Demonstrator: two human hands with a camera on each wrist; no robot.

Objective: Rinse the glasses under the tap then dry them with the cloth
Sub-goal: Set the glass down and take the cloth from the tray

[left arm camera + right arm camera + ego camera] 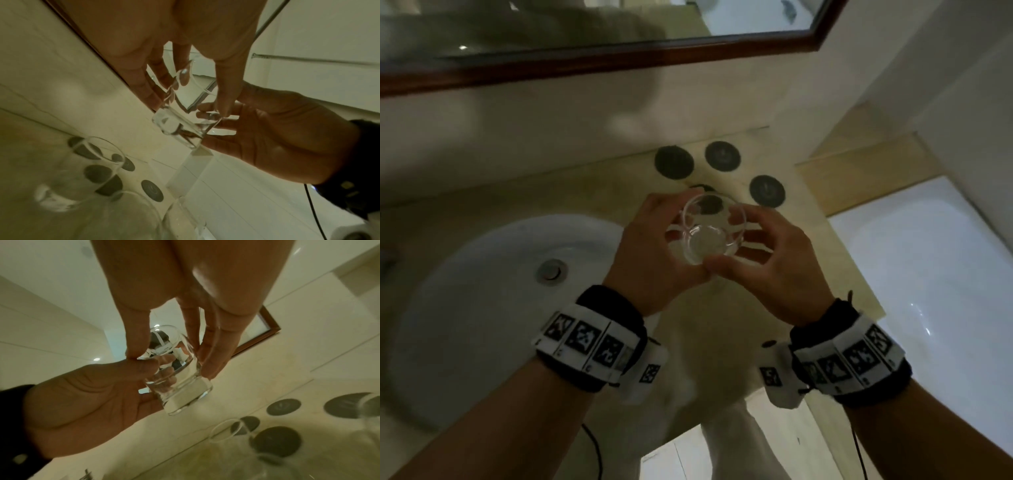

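Note:
Both hands hold one clear glass (703,233) in the air above the counter, just right of the sink. My left hand (654,240) wraps its fingers and thumb round the glass's left side. My right hand (760,253) grips the right side, thumb near the base. In the left wrist view the glass (180,123) lies tilted between my fingers (144,87), and the right hand (277,139) meets it from the right. In the right wrist view my fingers (213,353) pinch the glass (183,386) and the left hand (88,395) cups it. I cannot make out a cloth or the tap.
A white oval sink (482,291) lies to the left and a white bathtub (928,260) to the right. Dark round coasters (674,161) sit at the back of the beige counter (585,192). Other clear glasses (96,164) stand near them. A framed mirror (619,58) hangs above.

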